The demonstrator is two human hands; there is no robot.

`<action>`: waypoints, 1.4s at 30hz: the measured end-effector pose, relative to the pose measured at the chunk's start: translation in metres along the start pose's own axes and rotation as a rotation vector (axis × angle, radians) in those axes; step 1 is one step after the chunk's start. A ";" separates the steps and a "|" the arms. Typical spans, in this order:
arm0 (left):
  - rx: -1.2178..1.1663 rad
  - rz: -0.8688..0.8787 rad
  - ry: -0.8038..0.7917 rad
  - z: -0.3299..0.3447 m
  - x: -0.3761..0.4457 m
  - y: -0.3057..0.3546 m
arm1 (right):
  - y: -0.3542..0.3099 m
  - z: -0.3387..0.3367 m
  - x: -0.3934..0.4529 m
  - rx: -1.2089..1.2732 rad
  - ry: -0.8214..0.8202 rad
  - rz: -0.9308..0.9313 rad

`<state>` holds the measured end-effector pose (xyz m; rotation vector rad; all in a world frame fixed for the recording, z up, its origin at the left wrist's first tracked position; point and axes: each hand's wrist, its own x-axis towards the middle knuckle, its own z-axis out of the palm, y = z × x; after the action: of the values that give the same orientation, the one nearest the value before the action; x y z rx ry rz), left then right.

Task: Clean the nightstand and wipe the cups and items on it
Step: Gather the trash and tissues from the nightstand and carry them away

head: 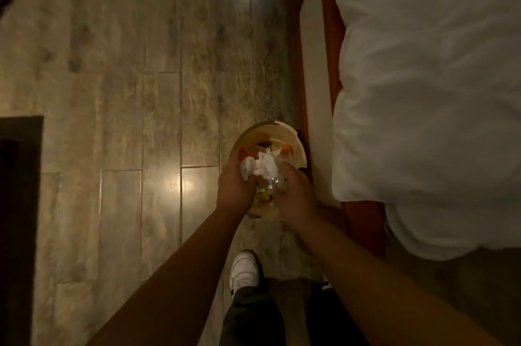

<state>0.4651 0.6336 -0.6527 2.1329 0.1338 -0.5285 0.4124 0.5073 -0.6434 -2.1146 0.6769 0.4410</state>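
Holding a clear glass (pixel 275 176) over the small round table (pixel 298 145) beside the bed (pixel 423 92), the person worked a crumpled white tissue (pixel 260 166) at its rim. The left hand (pixel 235 187) had its fingers curled round the tissue, pressing it against the glass; the right hand (pixel 296 199) gripped the glass from the side. The glass looked thin, smooth and probably breakable, likely slippery if wet, so a firm wrap round its body seemed the safest hold. The tissue was soft and light, likely to tear when damp. Orange items on the table were too dim to identify
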 end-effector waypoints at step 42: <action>0.568 0.573 -0.282 -0.126 -0.191 0.359 | -0.124 -0.320 -0.236 -0.096 0.295 -0.004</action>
<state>0.4359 0.5448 -0.2372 2.4525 -0.8518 -0.5526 0.3226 0.3803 -0.2568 -2.2961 0.8329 0.1615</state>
